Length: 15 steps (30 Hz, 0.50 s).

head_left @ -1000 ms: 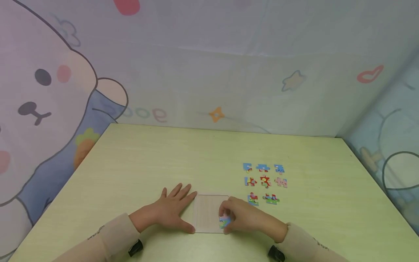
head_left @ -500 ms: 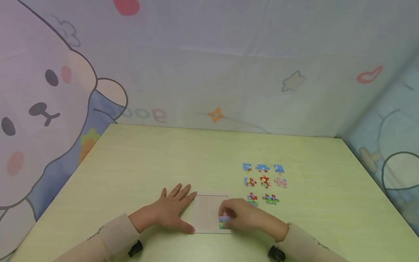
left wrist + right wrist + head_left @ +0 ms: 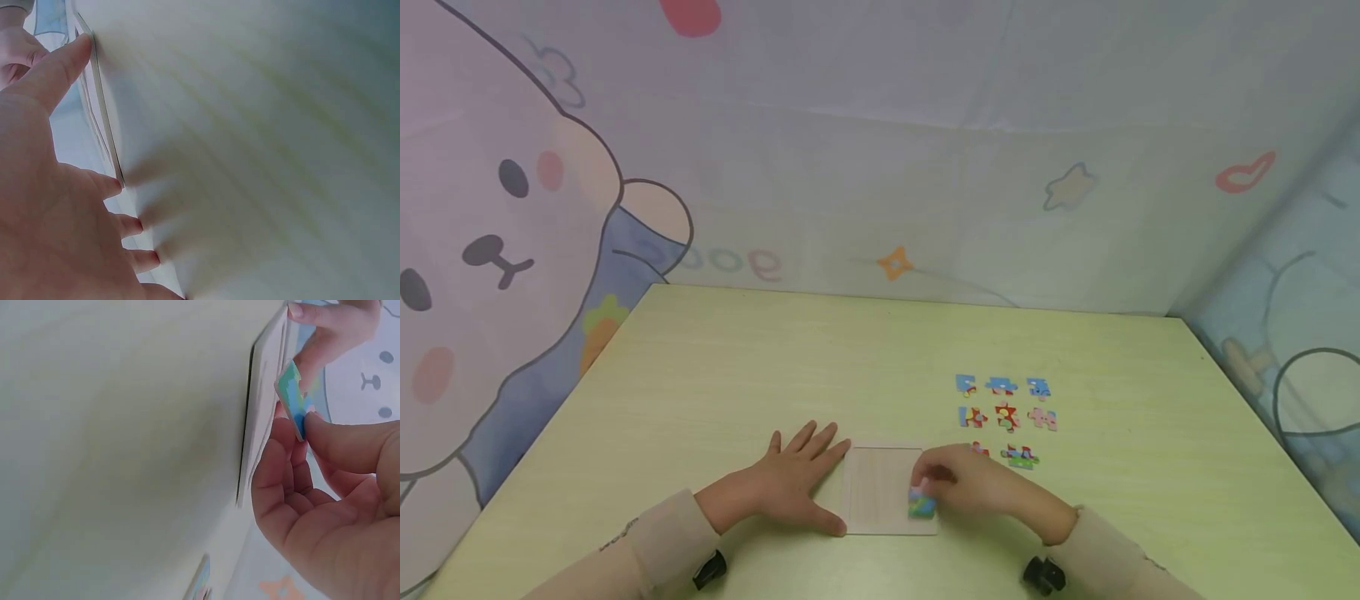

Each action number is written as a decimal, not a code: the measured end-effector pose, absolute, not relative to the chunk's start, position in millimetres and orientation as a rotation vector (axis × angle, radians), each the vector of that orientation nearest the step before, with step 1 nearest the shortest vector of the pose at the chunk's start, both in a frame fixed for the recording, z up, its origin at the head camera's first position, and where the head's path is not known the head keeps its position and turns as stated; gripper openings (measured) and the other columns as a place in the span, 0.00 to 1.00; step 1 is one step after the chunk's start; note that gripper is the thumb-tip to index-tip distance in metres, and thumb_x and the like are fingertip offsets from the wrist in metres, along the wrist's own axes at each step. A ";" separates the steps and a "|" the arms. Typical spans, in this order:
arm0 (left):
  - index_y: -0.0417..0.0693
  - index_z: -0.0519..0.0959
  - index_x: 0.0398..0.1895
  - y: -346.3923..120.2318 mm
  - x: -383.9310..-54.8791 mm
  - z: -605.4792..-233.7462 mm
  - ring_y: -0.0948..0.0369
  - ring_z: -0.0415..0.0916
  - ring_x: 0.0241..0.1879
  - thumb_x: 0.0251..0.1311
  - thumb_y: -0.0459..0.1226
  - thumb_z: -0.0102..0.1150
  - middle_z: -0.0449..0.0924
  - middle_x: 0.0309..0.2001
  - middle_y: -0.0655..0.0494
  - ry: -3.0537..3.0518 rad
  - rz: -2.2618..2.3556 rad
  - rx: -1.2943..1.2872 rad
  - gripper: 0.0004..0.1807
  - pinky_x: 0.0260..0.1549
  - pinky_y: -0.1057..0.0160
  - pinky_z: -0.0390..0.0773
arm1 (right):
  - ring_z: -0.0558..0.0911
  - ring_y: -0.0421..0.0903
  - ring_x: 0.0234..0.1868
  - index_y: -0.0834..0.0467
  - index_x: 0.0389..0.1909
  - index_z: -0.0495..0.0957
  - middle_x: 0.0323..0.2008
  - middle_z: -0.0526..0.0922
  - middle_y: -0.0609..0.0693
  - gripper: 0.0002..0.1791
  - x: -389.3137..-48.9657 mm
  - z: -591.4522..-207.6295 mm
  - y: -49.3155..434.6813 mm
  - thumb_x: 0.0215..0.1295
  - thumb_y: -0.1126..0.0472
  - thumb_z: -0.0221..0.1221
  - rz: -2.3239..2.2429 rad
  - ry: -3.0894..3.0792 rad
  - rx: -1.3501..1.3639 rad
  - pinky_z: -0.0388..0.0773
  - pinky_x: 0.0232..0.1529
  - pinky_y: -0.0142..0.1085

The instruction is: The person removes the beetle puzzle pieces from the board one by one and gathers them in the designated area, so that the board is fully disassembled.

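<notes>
A square, shallow wooden puzzle tray (image 3: 880,492) lies near the front middle of the table. My left hand (image 3: 793,479) is spread flat beside it, thumb and index fingertip at its left edge; the left wrist view shows the thumb (image 3: 69,62) against the rim. Over the tray's right side, my right hand (image 3: 970,483) pinches a jigsaw piece (image 3: 922,503) coloured blue, green and pink. In the right wrist view this piece (image 3: 291,400) stands tilted between thumb and fingers, close above the tray.
Several loose jigsaw pieces (image 3: 1007,416) lie in rows on the table (image 3: 760,358), right of the tray and behind my right hand, which partly covers one. A printed cloth backdrop (image 3: 880,150) rises behind the table.
My right hand has moved slightly right with the jigsaw piece, uncovering the tray's lower right corner and covering more of a loose piece. The left hand stays put.
</notes>
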State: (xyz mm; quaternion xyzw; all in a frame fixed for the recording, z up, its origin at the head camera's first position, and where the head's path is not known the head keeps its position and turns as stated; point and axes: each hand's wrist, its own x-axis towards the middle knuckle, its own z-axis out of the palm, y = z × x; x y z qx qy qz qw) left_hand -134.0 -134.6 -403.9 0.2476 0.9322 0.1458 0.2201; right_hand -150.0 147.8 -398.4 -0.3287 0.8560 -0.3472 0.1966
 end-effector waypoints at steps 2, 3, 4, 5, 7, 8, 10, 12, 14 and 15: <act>0.51 0.50 0.77 -134.3 -133.7 -403.6 0.44 0.33 0.75 0.48 0.67 0.61 0.40 0.77 0.46 2.576 0.405 0.683 0.57 0.62 0.28 0.37 | 0.71 0.36 0.33 0.56 0.33 0.80 0.31 0.79 0.42 0.06 -151.1 -396.8 153.2 0.66 0.69 0.56 -0.989 2.414 -0.930 0.72 0.38 0.30; 0.51 0.50 0.77 -134.1 -133.7 -403.4 0.44 0.33 0.75 0.48 0.67 0.61 0.40 0.77 0.46 2.575 0.404 0.683 0.57 0.62 0.28 0.37 | 0.71 0.36 0.33 0.57 0.33 0.80 0.31 0.79 0.43 0.06 -151.6 -396.0 156.4 0.66 0.69 0.56 -1.004 2.418 -0.934 0.72 0.37 0.30; 0.51 0.50 0.77 -133.9 -133.4 -403.0 0.44 0.33 0.75 0.48 0.66 0.62 0.40 0.77 0.46 2.575 0.404 0.682 0.57 0.62 0.28 0.37 | 0.71 0.35 0.32 0.57 0.33 0.80 0.31 0.79 0.43 0.06 -152.1 -395.1 159.8 0.66 0.69 0.56 -1.011 2.427 -0.937 0.71 0.37 0.30; 0.50 0.50 0.77 -133.7 -133.2 -402.7 0.44 0.33 0.75 0.48 0.66 0.61 0.40 0.77 0.46 2.576 0.402 0.682 0.57 0.62 0.28 0.37 | 0.70 0.36 0.32 0.57 0.33 0.80 0.31 0.79 0.43 0.06 -152.6 -394.2 163.4 0.66 0.69 0.56 -1.019 2.434 -0.936 0.71 0.36 0.30; 0.50 0.50 0.76 -133.3 -132.7 -401.8 0.44 0.33 0.75 0.49 0.66 0.62 0.40 0.77 0.46 2.576 0.402 0.680 0.57 0.62 0.28 0.37 | 0.70 0.35 0.32 0.57 0.34 0.80 0.31 0.79 0.44 0.06 -153.4 -392.8 170.8 0.67 0.69 0.56 -1.028 2.453 -0.921 0.71 0.36 0.30; 0.50 0.50 0.76 -133.2 -132.5 -401.2 0.43 0.33 0.75 0.49 0.66 0.62 0.40 0.77 0.46 2.577 0.401 0.679 0.57 0.62 0.28 0.37 | 0.70 0.36 0.32 0.57 0.34 0.80 0.32 0.79 0.44 0.06 -153.9 -391.7 174.6 0.67 0.69 0.56 -1.028 2.462 -0.907 0.71 0.36 0.30; 0.50 0.51 0.76 -133.1 -132.1 -400.2 0.43 0.33 0.75 0.49 0.66 0.62 0.40 0.77 0.45 2.579 0.401 0.678 0.57 0.62 0.28 0.37 | 0.71 0.36 0.33 0.56 0.34 0.80 0.32 0.79 0.43 0.06 -154.8 -389.9 182.7 0.67 0.68 0.56 -1.019 2.489 -0.887 0.71 0.36 0.30; 0.49 0.51 0.76 -133.1 -131.9 -399.4 0.43 0.33 0.75 0.49 0.65 0.62 0.40 0.77 0.45 2.579 0.403 0.677 0.57 0.62 0.28 0.37 | 0.71 0.36 0.33 0.56 0.34 0.79 0.33 0.79 0.43 0.06 -156.0 -388.5 191.5 0.67 0.68 0.56 -1.011 2.512 -0.859 0.72 0.36 0.30; 0.49 0.51 0.76 -133.2 -131.8 -399.1 0.43 0.33 0.75 0.49 0.65 0.62 0.40 0.77 0.45 2.580 0.403 0.678 0.57 0.62 0.28 0.37 | 0.71 0.36 0.32 0.56 0.35 0.80 0.33 0.80 0.44 0.05 -157.6 -387.3 200.7 0.67 0.68 0.56 -1.005 2.531 -0.819 0.72 0.35 0.30; 0.49 0.50 0.76 -133.3 -131.8 -399.1 0.43 0.33 0.75 0.49 0.65 0.62 0.40 0.77 0.45 2.579 0.404 0.678 0.57 0.62 0.28 0.37 | 0.71 0.36 0.32 0.57 0.35 0.79 0.33 0.79 0.44 0.05 -158.5 -387.1 205.6 0.67 0.68 0.56 -1.005 2.538 -0.802 0.72 0.35 0.30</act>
